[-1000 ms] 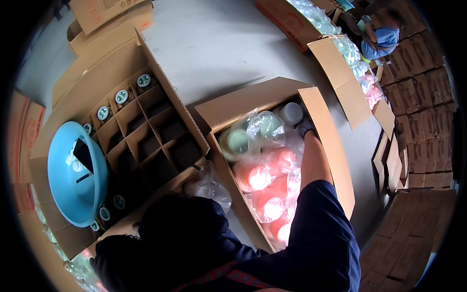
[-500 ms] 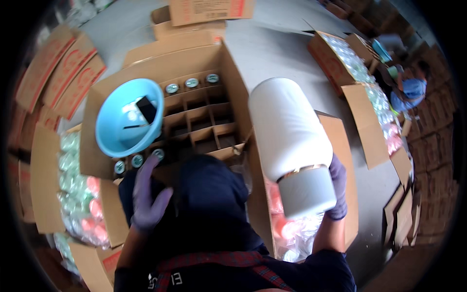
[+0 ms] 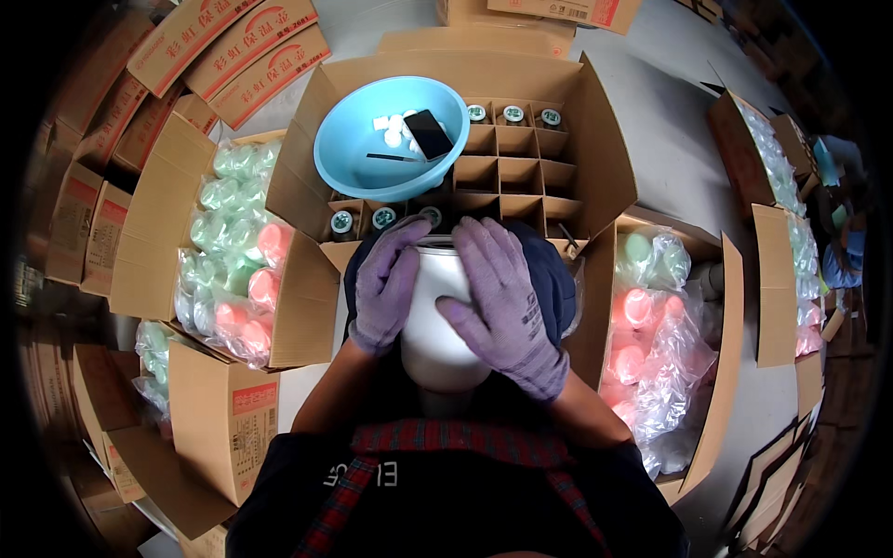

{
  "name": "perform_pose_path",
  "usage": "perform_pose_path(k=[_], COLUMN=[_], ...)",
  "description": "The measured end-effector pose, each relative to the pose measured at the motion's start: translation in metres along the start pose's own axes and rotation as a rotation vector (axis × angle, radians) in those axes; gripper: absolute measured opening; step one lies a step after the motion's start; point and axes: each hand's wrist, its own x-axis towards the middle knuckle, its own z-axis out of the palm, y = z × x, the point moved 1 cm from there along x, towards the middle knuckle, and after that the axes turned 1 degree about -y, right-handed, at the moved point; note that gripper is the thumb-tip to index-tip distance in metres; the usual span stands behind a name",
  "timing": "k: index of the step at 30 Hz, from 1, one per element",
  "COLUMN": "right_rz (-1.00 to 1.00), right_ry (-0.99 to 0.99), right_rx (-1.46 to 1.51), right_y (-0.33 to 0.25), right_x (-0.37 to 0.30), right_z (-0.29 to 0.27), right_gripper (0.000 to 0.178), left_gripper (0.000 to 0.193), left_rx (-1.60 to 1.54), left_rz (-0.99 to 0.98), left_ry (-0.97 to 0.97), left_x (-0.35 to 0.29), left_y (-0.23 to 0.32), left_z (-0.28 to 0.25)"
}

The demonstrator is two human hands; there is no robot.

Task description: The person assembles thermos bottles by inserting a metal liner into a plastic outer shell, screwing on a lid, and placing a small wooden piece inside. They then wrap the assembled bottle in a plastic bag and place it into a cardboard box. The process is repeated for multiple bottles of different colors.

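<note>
A large white flask (image 3: pixel 434 321) stands between my knees, its rounded body toward me and a dark-edged rim at its far end. My gloved left hand (image 3: pixel 387 284) presses along its left side near that end, fingers together. Over the right side lies my gloved right hand (image 3: pixel 507 307), its fingers bent over the rim and the thumb across the white body. The flask is held between the two hands; its lower part is mostly hidden. Just beyond it, a divided cardboard box (image 3: pixel 609 177) holds several bottles with round green-and-white tops (image 3: pixel 384 218).
A light-blue basin (image 3: pixel 339 172) rests on the divided box, holding a black phone (image 3: pixel 429 136) and small white pieces. Open cartons of plastic-wrapped green and pink items flank me, one left (image 3: pixel 312 307), one right (image 3: pixel 721 372). Stacked cartons (image 3: pixel 270 74) stand far left; another person (image 3: pixel 842 260) is far right.
The flask has come from my right side to the middle, between my knees. My left hand, free and spread before, now touches it along with my right. The view has shifted left.
</note>
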Motion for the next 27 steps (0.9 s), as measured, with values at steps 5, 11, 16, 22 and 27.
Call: perform_pose_path(k=[5,11,16,22,27], right_rz=[0.44,0.083,0.344,0.691,0.388], right_ry=[-0.078,0.001,0.268,-0.029,0.016], right_rx=[-0.289,0.178,0.255,0.13,0.383], right_y=[0.109,0.046,0.07,0.125,0.093], right_x=[-0.075,0.0,-0.01,-0.043,-0.005], right_z=[0.005,0.012,0.015,0.027,0.026], right_gripper=[0.062,0.076,0.057,0.056,0.057], left_gripper=[0.047,0.064,0.063,0.078,0.089], left_rx=[-0.169,-0.013,-0.015,-0.175,-0.256], left_rz=[0.079,-0.122,-0.122,-0.23,-0.285], left_ry=[-0.193,-0.061,-0.129,-0.222,-0.366], left_x=[-0.021,0.035,0.059,0.067,0.073], left_y=[0.047,-0.038,-0.052,-0.055,-0.05], left_z=[-0.042,-0.036,-0.029,-0.031,-0.037])
